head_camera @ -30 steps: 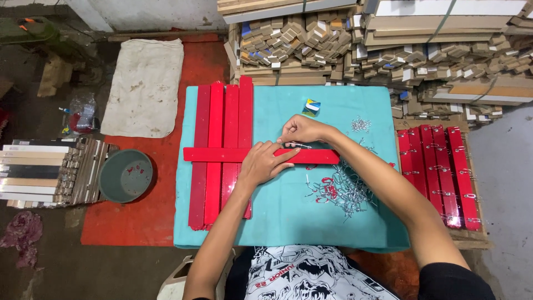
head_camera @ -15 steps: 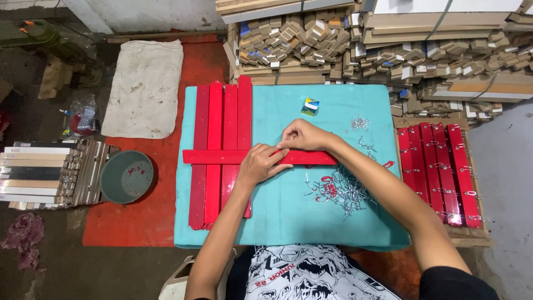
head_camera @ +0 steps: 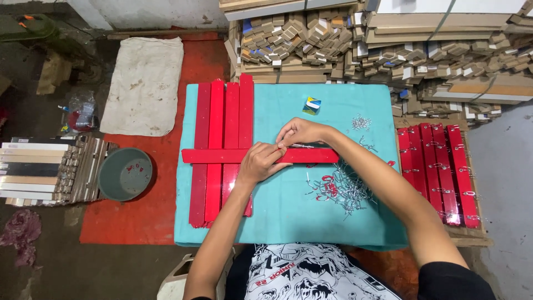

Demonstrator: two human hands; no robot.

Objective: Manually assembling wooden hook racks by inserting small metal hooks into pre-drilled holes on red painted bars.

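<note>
teal bench [head_camera: 277,111]: both hands pinch a red bar [head_camera: 211,156] lying crosswise over four red bars [head_camera: 222,111] at its left edge; left hand [head_camera: 261,164], right hand [head_camera: 297,132]; hooks [head_camera: 338,189] right.

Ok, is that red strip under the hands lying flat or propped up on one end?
Lying flat: the red strip rests crosswise on the four upright red strips, with the left hand pressing on it.

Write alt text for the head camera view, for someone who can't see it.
Both hands, left hand and right hand, press on a red strip lying crosswise over four red strips on a teal cloth, beside a pile of metal hooks.
</note>
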